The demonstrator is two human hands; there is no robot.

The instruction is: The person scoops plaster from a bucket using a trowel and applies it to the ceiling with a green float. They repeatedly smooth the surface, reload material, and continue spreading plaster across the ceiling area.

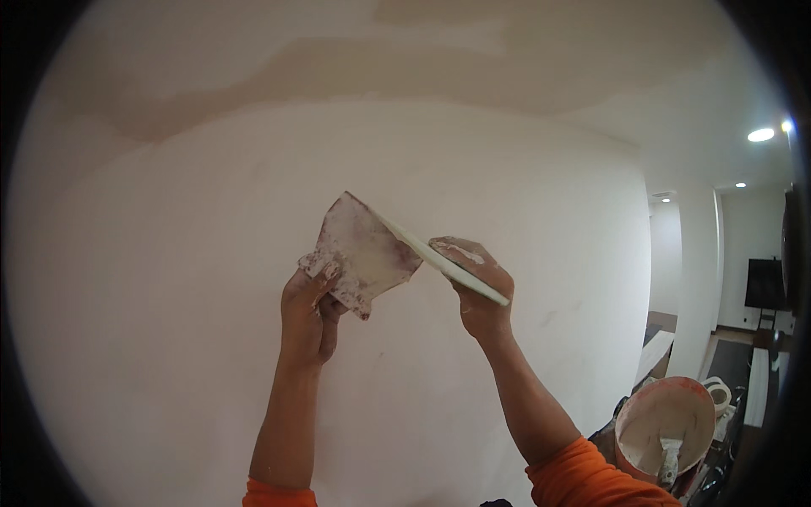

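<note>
My left hand (311, 311) is closed round the lower left end of a wide putty knife (367, 249), its thumb on the front. Smeared plaster covers the broad blade, and its handle is mostly hidden by my fingers and dried lumps. To the right, my right hand (487, 283) grips a plastering trowel (439, 262) seen almost edge-on, with a pale coating along its face. The trowel slants down to the right, and its upper end meets the top right edge of the putty knife's blade. Plaster is smeared over my right fingers.
A pale plastered wall (186, 253) fills most of the view, under a ceiling with darker tan patches (338, 76). At lower right stands a plaster-coated bucket (623, 435) with a small scraper (670, 456) inside. Beside it lies a tape roll (718, 395). A room with a dark screen (764, 283) opens beyond.
</note>
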